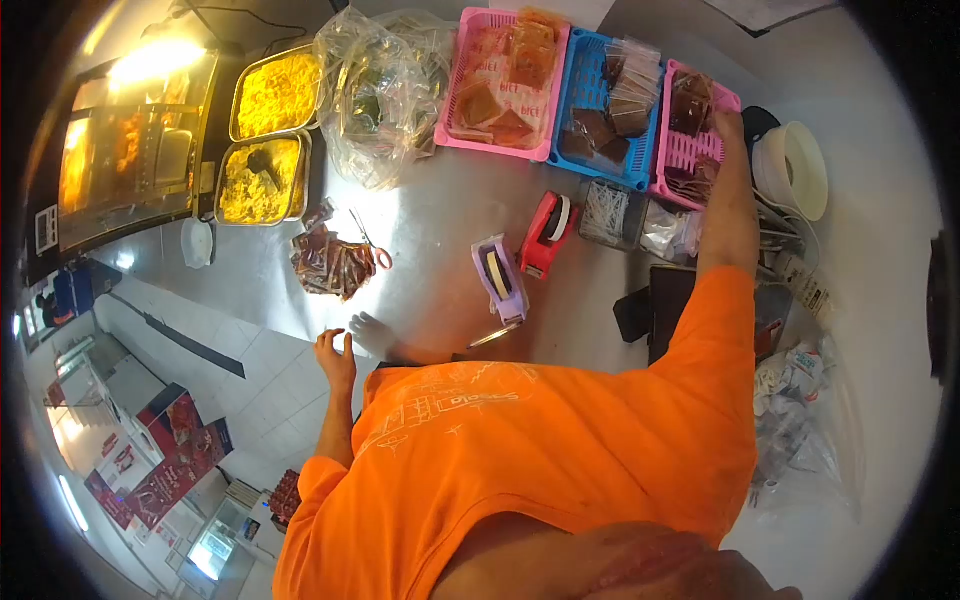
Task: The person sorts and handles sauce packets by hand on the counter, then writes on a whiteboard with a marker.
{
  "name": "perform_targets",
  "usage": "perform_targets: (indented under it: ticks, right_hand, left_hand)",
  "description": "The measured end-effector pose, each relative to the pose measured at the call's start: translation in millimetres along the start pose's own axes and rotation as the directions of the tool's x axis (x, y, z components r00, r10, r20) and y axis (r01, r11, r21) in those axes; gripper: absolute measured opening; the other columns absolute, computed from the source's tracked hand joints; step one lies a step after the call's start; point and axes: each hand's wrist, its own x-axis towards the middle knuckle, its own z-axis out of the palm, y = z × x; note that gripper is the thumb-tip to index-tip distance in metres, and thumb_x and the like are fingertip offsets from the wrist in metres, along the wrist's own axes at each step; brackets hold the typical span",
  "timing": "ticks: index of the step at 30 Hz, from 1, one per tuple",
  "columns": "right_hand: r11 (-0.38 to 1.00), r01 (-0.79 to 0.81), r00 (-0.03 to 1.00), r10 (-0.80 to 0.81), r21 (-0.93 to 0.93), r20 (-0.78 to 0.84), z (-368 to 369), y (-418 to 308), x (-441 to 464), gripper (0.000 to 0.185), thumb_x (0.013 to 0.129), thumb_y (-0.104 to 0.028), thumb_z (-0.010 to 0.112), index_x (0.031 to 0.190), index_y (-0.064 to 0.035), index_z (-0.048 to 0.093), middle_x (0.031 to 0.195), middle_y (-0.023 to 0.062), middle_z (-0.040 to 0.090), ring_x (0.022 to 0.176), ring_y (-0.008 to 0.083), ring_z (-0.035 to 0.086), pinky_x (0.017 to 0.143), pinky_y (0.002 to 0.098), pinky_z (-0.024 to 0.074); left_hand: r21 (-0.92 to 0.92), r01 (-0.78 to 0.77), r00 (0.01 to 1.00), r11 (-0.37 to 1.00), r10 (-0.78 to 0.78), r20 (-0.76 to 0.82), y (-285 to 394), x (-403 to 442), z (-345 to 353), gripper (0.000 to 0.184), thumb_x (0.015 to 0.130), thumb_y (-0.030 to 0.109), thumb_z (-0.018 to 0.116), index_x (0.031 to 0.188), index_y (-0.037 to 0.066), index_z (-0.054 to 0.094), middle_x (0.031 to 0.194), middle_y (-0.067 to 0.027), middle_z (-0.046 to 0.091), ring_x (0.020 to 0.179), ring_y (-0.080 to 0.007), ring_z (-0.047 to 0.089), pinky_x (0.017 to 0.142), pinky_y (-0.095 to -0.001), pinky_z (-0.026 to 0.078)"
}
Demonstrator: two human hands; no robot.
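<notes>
My right hand reaches to the small pink basket at the back right, which holds dark brown packets. Its fingers are at the basket's right rim and too small and partly hidden to make out. Near the front edge of the steel table, my left hand hangs with its fingers apart and nothing in them. Beyond it on the table lies a pile of dark brown sachets. Scissors with orange handles lie beside the pile.
A blue basket and a larger pink basket hold more packets. Red and purple tape dispensers and a pen lie mid-table. Plastic bags, two trays of yellow food and a lit glass cabinet stand left.
</notes>
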Motion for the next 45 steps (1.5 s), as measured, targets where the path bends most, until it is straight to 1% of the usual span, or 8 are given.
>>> perform_targets:
  ticks: [5,11,15,17,27,37,40,45]
  right_hand:
    - [0.998,0.057,0.997,-0.057,-0.009,-0.055,5,4,-34,0.042,0.074,-0.029,0.070,0.107,-0.0034,0.072,0.104,0.0207,0.072,0.101,0.0327,0.069,0.090,0.0440,0.0515]
    - [0.968,0.070,0.921,0.031,-0.243,0.388,10,23,-17,0.043,0.078,-0.038,0.073,0.105,-0.0055,0.074,0.109,0.0175,0.072,0.103,0.0311,0.069,0.092,0.0427,0.0523]
    - [0.886,0.163,0.986,-0.125,-0.433,0.114,-7,-17,-57,0.033,0.082,-0.033,0.068,0.096,-0.0042,0.076,0.105,0.0178,0.073,0.102,0.0350,0.069,0.092,0.0463,0.0521]
    - [0.963,0.002,0.985,-0.049,-0.268,-0.167,7,8,-32,0.027,0.083,-0.028,0.067,0.092,-0.0038,0.076,0.102,0.0181,0.073,0.101,0.0368,0.069,0.092,0.0475,0.0521]
    - [0.927,0.354,0.935,-0.353,0.123,-0.029,-144,-95,-123,0.020,0.079,-0.013,0.077,0.096,-0.0032,0.073,0.090,0.0097,0.075,0.085,0.0206,0.071,0.081,0.0336,0.0526]
    - [0.457,0.461,0.758,-0.648,0.760,-0.070,-216,-264,-376,0.012,0.085,0.000,0.074,0.094,-0.0020,0.066,0.096,0.0033,0.066,0.092,0.0144,0.065,0.086,0.0282,0.0499]
    - [0.231,0.353,0.718,-0.688,0.907,-0.105,-191,-313,-445,0.014,0.083,0.006,0.074,0.091,-0.0021,0.065,0.100,0.0041,0.064,0.095,0.0151,0.064,0.088,0.0281,0.0502]
    - [0.068,0.290,0.834,-0.507,0.955,-0.217,-128,-372,-537,0.014,0.084,0.006,0.073,0.092,-0.0026,0.065,0.097,0.0049,0.065,0.091,0.0155,0.065,0.084,0.0275,0.0520]
  left_hand:
    - [0.011,0.018,0.999,1.000,-0.018,0.045,-15,-15,0,0.017,0.088,0.018,0.071,0.100,0.007,0.069,0.107,-0.0126,0.065,0.110,-0.0330,0.055,0.099,-0.0433,0.039]
    - [0.041,0.003,1.000,0.999,-0.004,0.025,-21,-20,6,0.014,0.086,0.015,0.074,0.097,0.007,0.070,0.104,-0.0115,0.066,0.107,-0.0329,0.055,0.094,-0.0432,0.043]
    - [0.020,-0.011,0.999,1.000,0.011,0.042,-22,-25,9,0.014,0.086,0.016,0.074,0.096,0.008,0.070,0.103,-0.0115,0.066,0.105,-0.0329,0.055,0.093,-0.0430,0.043]
    - [0.019,-0.019,0.999,1.000,0.018,0.041,-23,-27,9,0.014,0.086,0.016,0.074,0.096,0.008,0.070,0.102,-0.0114,0.065,0.104,-0.0328,0.056,0.093,-0.0431,0.043]
    - [-0.077,-0.251,0.968,0.965,0.248,-0.046,52,12,-1,0.015,0.085,0.009,0.072,0.099,0.005,0.068,0.101,-0.0122,0.064,0.103,-0.0320,0.058,0.092,-0.0426,0.044]
    - [-0.578,-0.584,0.680,0.570,0.732,0.035,297,119,-15,0.038,0.091,0.034,0.071,0.124,0.016,0.066,0.125,-0.0034,0.066,0.121,-0.0232,0.056,0.103,-0.0426,0.036]
    - [-0.957,-0.068,0.645,0.280,0.744,0.172,352,103,-34,0.044,0.094,0.036,0.068,0.124,0.004,0.063,0.126,-0.0105,0.065,0.116,-0.0209,0.058,0.098,-0.0377,0.044]
    - [-0.745,0.611,0.667,-0.268,0.681,0.302,336,69,-69,0.028,0.098,0.019,0.065,0.116,-0.002,0.068,0.098,-0.0086,0.072,0.081,-0.0129,0.067,0.071,-0.0262,0.051]
